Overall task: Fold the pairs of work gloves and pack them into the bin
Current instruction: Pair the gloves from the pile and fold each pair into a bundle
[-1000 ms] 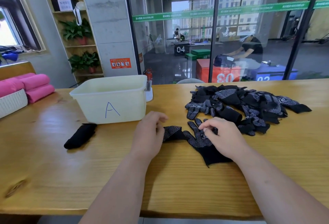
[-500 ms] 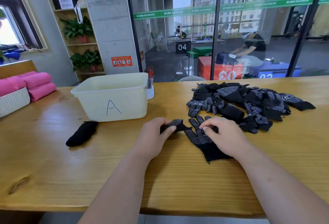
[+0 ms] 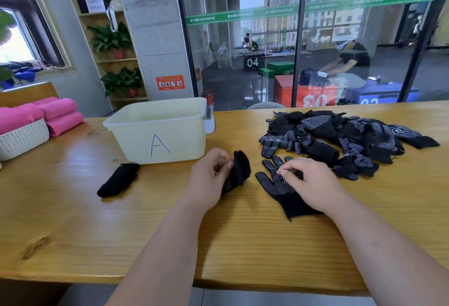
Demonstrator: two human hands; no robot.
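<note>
A black dotted glove (image 3: 277, 184) lies flat on the wooden table (image 3: 218, 245), palm up, cuff toward me. My right hand (image 3: 313, 184) presses on it, fingertips pinching near its palm. My left hand (image 3: 210, 179) holds a second black glove (image 3: 239, 172), lifted and hanging crumpled just left of the flat one. A heap of several more gloves (image 3: 340, 135) lies behind to the right. The pale plastic bin (image 3: 160, 130) marked "A" stands at the back left of my hands. A folded black glove bundle (image 3: 117, 180) rests in front of the bin's left corner.
A white woven basket (image 3: 21, 138) and pink rolled towels (image 3: 60, 116) sit at the table's far left. A glass wall runs behind the table. The table's near edge is just under my forearms.
My left hand has picked the second glove off the table and raised it, pulling it left, away from the flat glove. My right hand stays on the flat glove.
</note>
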